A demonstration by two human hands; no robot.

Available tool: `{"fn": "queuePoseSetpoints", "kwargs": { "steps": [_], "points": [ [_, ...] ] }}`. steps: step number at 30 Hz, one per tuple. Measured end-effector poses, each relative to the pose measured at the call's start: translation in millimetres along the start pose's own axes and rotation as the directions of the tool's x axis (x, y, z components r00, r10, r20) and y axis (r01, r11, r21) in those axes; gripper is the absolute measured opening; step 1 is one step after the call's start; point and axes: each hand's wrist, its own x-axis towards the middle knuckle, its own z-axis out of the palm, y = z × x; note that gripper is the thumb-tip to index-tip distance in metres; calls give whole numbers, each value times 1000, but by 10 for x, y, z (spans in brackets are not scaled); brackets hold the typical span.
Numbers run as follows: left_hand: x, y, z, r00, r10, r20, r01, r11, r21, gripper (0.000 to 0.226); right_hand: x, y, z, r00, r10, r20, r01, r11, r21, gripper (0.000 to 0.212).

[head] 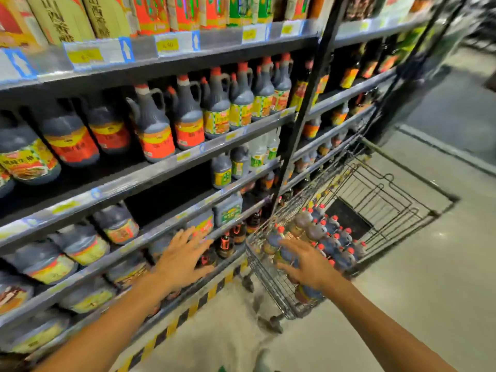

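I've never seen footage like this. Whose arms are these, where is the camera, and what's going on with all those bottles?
No machine here: these are a person's two bare arms, filmed by a camera worn on their head, looking forward and down. They stand in a shop aisle. The left hand, fingers spread, reaches toward a low shelf of dark bottles. The right hand, also open, hovers over red-capped bottles packed in a wire cart. Neither hand plainly grips anything.
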Motion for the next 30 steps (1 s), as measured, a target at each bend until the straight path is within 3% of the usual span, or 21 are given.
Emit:
{"fn": "queuePoseSetpoints", "kwargs": {
  "steps": [3, 5, 7, 9, 14, 16, 18, 19, 20, 23, 27, 30],
  "points": [
    [273, 500, 91, 993, 85, 81, -88, 996, 28, 130, -445, 446, -63, 984, 176, 29, -177, 983, 49, 89],
    [473, 807, 141, 983, 115, 142, -120, 992, 27, 138, -691, 698, -117, 961, 274, 28, -275, 960, 49, 78],
    [673, 1113, 143, 975, 158, 156, -166, 986, 36, 132, -898, 947, -149, 945, 327, 3, -326, 943, 71, 64],
    [886, 1370, 146, 967, 189, 171, -199, 979, 46, 120, -1083, 1187, -164, 916, 400, -25, -396, 913, 99, 65],
    [1394, 1868, 267, 950, 209, 231, -237, 967, 99, 136, -1452, 1767, -132, 892, 450, -44, -438, 884, 166, 104],
    [1523, 2042, 316, 946, 196, 259, -223, 972, 79, 114, -1505, 1884, -199, 890, 454, -54, -439, 882, 173, 112],
    [1657, 2161, 385, 947, 177, 267, -204, 976, 75, 87, -1481, 1966, -242, 878, 478, -28, -467, 869, 164, 94],
    [1721, 2196, 419, 942, 175, 285, -201, 977, 66, 84, -1443, 2000, -257, 877, 480, -24, -471, 869, 149, 83],
    [1777, 2211, 437, 935, 176, 307, -204, 977, 61, 85, -1396, 2044, -246, 876, 482, -16, -475, 868, 147, 79],
    [1943, 2205, 471, 920, 189, 343, -218, 975, 46, 78, -1224, 2148, -157, 879, 476, -19, -465, 866, 183, 98],
    [2345, 2031, 574, 912, 231, 340, -242, 970, -10, 74, -784, 2208, -96, 862, 506, 34, -503, 843, 192, 73],
    [2725, 1868, 728, 906, 257, 335, -251, 966, -61, 79, -451, 2273, 72, 808, 581, 100, -588, 785, 193, 69]
  ]
}}
